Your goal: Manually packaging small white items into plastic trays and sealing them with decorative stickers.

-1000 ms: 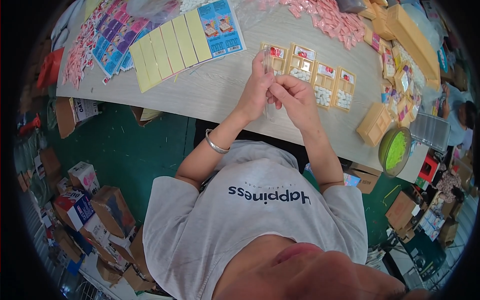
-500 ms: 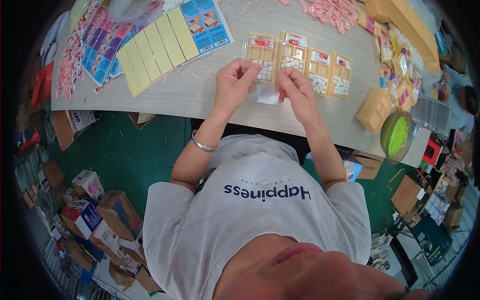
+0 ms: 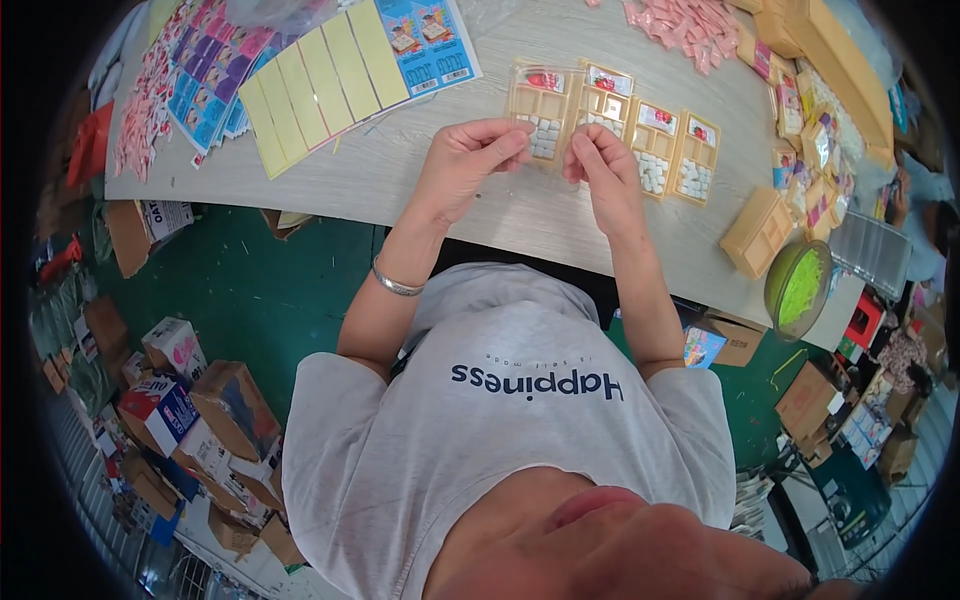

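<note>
Side by side on the table stand several small beige compartment trays [image 3: 603,105] with white pellets in their near parts and a small strawberry-printed card at the far end of each. Over the leftmost tray [image 3: 546,104] lies a thin clear plastic film [image 3: 545,178], its outline faint. My left hand [image 3: 470,160] pinches the film's edge at that tray's near left side. On the near right side, my right hand [image 3: 603,175] has thumb and fingers closed on the film, partly in front of the second tray. Whether the film is a bag or a sleeve cannot be made out.
Printed card sheets [image 3: 330,80] and pink-white pieces [image 3: 145,125] lie at the left. Pink packets [image 3: 695,30] sit at the far side. To the right are an upturned beige tray [image 3: 757,232], a bowl of green strips [image 3: 800,285] and a clear plastic box [image 3: 872,250].
My hands are still at the film by the leftmost tray, with the fingers shifted slightly. The bright shine on the film between them has faded. The whole view has shifted a little.
</note>
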`<state>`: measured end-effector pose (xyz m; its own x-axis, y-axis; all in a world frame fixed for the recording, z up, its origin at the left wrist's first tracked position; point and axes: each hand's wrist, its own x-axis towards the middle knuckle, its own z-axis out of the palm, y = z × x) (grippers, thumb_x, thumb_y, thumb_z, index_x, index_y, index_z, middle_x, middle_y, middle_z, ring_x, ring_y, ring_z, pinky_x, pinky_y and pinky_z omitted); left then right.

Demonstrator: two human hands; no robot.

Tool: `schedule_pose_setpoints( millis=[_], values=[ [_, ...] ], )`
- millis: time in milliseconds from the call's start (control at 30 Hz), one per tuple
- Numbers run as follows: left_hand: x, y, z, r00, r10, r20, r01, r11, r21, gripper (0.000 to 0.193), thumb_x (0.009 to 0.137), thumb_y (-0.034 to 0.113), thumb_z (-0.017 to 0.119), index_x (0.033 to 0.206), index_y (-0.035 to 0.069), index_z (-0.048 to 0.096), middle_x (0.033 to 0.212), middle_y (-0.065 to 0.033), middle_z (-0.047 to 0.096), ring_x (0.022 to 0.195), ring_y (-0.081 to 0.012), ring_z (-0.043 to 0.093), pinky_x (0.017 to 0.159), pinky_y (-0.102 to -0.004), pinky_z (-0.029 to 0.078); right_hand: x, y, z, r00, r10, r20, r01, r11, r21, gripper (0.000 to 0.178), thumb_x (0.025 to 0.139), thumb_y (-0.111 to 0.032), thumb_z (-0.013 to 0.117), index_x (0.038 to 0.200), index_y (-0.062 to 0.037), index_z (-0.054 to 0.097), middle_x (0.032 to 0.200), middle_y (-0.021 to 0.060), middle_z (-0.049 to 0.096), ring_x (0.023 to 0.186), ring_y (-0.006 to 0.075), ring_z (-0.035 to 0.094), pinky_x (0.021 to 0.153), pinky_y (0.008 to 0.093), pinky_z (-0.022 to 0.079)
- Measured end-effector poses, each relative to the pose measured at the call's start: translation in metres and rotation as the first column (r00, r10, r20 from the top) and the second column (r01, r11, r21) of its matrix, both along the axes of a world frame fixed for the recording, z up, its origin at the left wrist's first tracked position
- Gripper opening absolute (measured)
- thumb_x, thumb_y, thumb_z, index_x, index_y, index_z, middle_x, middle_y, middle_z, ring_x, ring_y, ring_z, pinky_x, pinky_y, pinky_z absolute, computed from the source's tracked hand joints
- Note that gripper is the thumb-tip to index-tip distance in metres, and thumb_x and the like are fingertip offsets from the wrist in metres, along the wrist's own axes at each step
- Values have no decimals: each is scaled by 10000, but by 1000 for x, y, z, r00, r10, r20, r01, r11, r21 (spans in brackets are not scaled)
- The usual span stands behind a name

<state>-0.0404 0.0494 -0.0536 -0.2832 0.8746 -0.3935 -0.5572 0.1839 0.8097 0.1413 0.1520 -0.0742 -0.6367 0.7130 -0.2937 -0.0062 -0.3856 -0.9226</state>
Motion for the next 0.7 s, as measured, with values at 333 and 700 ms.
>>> schedule_pose_setpoints(
  millis=[333,700],
  values=[
    [4,-23,-2,997,38,71,-48,987,155,68,911,98,753,949,42,744,797,-37,711,732,-88,639,647,-224,470,-24,-27,13,999,32,10,-32,998,-52,252,1084,-250,490,1137,-46,628,793,-9,600,670,73,544,600,229,435],
    [-4,-42,11,991,81,104,-96,984,153,80,905,139,771,905,62,752,786,5,689,711,-67,601,646,-218,464,-48,-56,40,994,99,37,-100,764,637,414,986,-189,632,1339,16,571,1247,163,579,1066,220,631,862,330,554]
  ],
)
